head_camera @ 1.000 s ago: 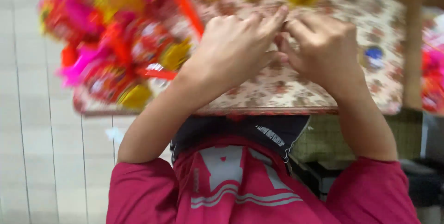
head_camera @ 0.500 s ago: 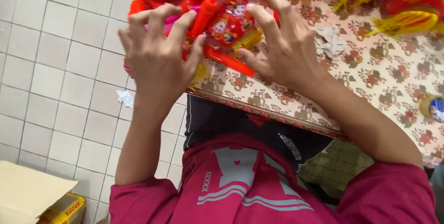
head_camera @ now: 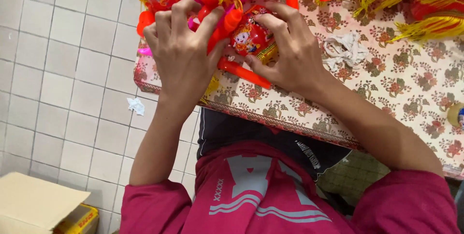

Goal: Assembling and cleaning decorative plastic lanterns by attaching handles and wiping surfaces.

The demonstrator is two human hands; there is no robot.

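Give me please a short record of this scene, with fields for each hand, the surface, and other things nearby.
left hand: fingers curled on a red plastic lantern toy
right hand: fingers pinch the same toy from the other side
surface: table with flowered cloth
on table: crumpled white paper, yellow tassels
floor: white tiles, cardboard box
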